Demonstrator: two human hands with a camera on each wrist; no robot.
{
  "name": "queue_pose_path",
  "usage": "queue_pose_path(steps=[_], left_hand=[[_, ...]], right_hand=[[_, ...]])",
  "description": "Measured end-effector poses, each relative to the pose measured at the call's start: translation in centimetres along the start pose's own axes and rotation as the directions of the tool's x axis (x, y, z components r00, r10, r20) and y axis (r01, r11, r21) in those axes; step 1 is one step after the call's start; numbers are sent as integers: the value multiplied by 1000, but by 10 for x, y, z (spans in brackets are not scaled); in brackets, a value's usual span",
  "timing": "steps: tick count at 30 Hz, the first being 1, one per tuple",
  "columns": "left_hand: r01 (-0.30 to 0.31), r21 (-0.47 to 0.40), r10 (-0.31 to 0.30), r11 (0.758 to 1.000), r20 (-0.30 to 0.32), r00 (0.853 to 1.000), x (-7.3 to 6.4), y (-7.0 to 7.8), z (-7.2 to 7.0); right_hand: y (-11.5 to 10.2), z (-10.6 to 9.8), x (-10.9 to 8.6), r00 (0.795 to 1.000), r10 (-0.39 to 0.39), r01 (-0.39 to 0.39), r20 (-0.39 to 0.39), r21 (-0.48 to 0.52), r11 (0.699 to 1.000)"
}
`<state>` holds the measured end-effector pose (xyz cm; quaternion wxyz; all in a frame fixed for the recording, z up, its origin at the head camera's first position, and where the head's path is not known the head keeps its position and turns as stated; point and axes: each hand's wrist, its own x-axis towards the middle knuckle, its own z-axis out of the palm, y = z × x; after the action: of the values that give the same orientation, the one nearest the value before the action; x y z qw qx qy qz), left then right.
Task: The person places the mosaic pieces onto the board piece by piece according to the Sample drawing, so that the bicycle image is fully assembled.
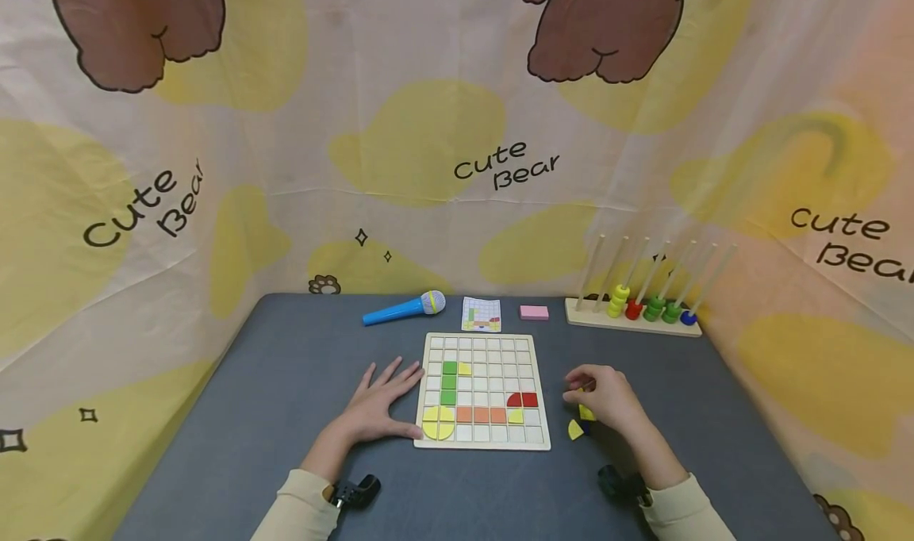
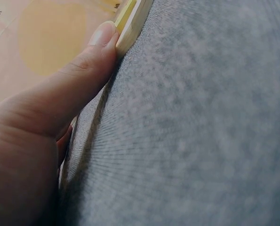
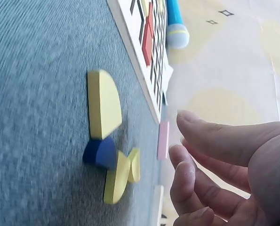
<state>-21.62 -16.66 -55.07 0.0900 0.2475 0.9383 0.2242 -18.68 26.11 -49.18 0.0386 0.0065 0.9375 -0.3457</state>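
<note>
A pale wooden grid board (image 1: 493,370) lies at the centre of the table. Green squares (image 1: 448,382), orange squares (image 1: 481,415), red pieces (image 1: 523,400) and yellow quarter-circles (image 1: 439,423) sit on it. With fingers spread, my left hand (image 1: 374,410) touches the board's left side; its thumb (image 2: 85,63) presses the near-left corner. My right hand (image 1: 607,398) hovers right of the board, fingers loosely bent, with a gap between thumb and fingertips and nothing seen in it. Below it, loose yellow pieces (image 3: 109,106) and a dark blue piece (image 3: 101,153) lie close together.
Behind the board are a blue toy microphone (image 1: 400,311), a printed pattern card (image 1: 481,314) and a pink block (image 1: 534,312). A bead rack (image 1: 631,319) with upright rods stands at the back right. Printed cloth (image 1: 428,144) hangs around the table.
</note>
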Motion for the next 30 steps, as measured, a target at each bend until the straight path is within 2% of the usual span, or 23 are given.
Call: queue_pose_path(steps=[4,9,12,16,23,30], left_hand=[[8,-3,-8,1000,3,1000,0,1,-1],[14,-1,-14,1000,4,1000,0,1,-1],[15,-3,-15,1000,4,1000,0,0,0],[12,-5,-12,1000,1,1000,1,0,1],[10,2,-10,1000,3,1000,2,0,1],[6,9,-6,1000,4,1000,1,0,0]], right_hand=[[7,-5,-1,1000,16,-16,-3,-3,1000],[15,-9,-1,997,76,-76,-12,-37,996],[21,-8,1,994,111,-111,-11,-70,991],[26,-3,4,993,118,-119,-11,-106,987],[21,1,7,986,164,-163,-3,-133,978],[17,5,11,989,148,-144,26,-117,983]])
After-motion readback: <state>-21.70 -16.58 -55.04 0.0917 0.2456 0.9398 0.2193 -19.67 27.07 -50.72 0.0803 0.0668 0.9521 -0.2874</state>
